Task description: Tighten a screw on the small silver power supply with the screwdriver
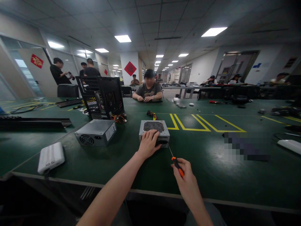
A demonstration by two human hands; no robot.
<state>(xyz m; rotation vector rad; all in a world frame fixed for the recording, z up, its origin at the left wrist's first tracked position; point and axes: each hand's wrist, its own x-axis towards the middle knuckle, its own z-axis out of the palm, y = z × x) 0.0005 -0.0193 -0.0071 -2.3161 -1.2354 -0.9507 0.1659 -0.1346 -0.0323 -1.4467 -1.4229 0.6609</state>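
A silver power supply box (166, 134) with a honeycomb vent sits on the green table in front of me. My left hand (149, 142) lies over its top and front face, fingers on the vent and thumb by the dark socket area. An orange and black screwdriver (174, 160) is held in my right hand (186, 174). Its thin shaft points up and left, and the tip is at the lower right corner of the box's front face. Whether the tip sits in a screw cannot be made out.
Left of the box stand a second power supply (96, 133), an open black computer case (102, 97) and a white power bank (51, 157). Yellow tape lines mark the green table (131, 169). A person (149, 89) sits across it; others are farther back.
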